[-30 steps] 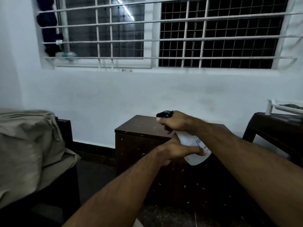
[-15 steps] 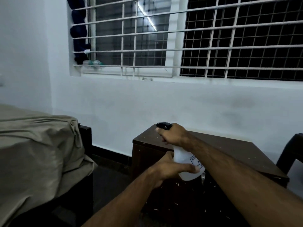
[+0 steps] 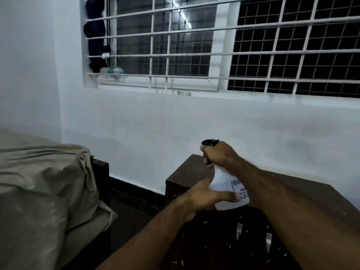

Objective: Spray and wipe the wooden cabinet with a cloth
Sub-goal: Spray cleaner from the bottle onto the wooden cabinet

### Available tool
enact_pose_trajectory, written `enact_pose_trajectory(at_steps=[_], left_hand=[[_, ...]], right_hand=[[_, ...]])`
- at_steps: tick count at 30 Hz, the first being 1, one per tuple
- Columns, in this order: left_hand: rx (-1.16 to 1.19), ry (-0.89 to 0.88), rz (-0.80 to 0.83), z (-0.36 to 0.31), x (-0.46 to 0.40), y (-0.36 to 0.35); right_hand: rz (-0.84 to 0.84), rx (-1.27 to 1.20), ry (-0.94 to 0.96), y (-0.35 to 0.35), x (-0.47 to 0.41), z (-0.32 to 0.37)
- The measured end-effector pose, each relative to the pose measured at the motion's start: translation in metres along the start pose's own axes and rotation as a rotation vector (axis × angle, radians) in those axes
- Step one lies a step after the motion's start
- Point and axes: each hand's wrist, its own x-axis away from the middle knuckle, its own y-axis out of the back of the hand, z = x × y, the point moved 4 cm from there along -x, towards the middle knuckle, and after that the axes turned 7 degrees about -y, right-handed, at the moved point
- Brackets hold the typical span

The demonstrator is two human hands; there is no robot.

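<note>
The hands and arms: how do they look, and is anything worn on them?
Both forearms are bare as far as the view shows; no sleeves are visible. The left hand and right hand wear no gloves. No ring, watch or bracelet shows. The right forearm has visible hair.

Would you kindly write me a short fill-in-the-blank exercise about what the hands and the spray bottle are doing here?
1. The right hand grips the ____ head of the white spray bottle.
2. The left hand holds the bottle's ____ body.
3. The bottle is held above the dark ____ cabinet.
4. To the left stands a bed covered with a ____ sheet.

Missing words: black; white; wooden; beige
</note>
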Motion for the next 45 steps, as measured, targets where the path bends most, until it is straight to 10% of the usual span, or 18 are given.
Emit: enact_pose_trajectory(at_steps=[19,45], left_hand=[[-0.122,-0.034,-0.090,0.001,-0.122,-0.035],[-0.318,-0.115,0.159,-0.011,-0.044,-0.134]], right_hand=[[-0.219,-0.032,-0.150,0.081,-0.070,-0.031],[-0.404,-0.035,-0.170,0.133,0.064,-0.098]])
